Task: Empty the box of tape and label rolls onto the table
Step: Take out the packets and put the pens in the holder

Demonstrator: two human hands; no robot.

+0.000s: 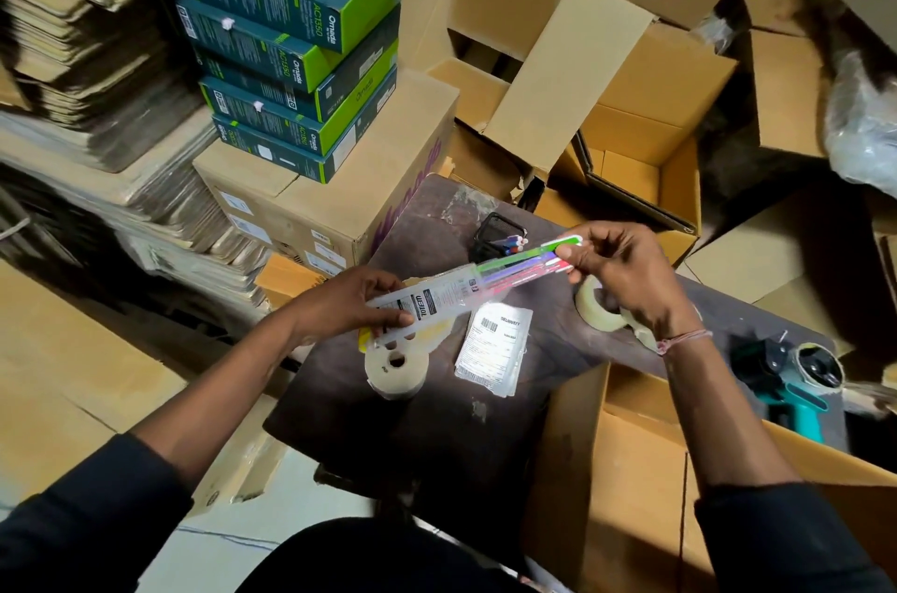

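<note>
The box (631, 471) is sitting open at the near right corner of the table (461, 422), closest to the person, and I can't really see what's left inside from this angle. So we're mid-unloading, I'd say. Just past the box, both hands are holding a long clear pack (466, 289) of coloured sticks above the table: the left hand (349, 301) is gripping the labelled end, and the right hand (621, 267) is pinching the green tip with its fingers closed on it. Looks like that pack is being checked or about to get set down.

Already lying out left of the box: a label roll (395, 366) and a sheet of shipping labels (492, 349). Beyond the box, under the right wrist, a clear tape roll (599, 306) is resting, and a teal tape dispenser (796, 379) is lying to the right. Further back there's a black pen cup (500, 235).

Next move probably needs a free spot between the sheet and the cup, then reaching back into the box.
</note>
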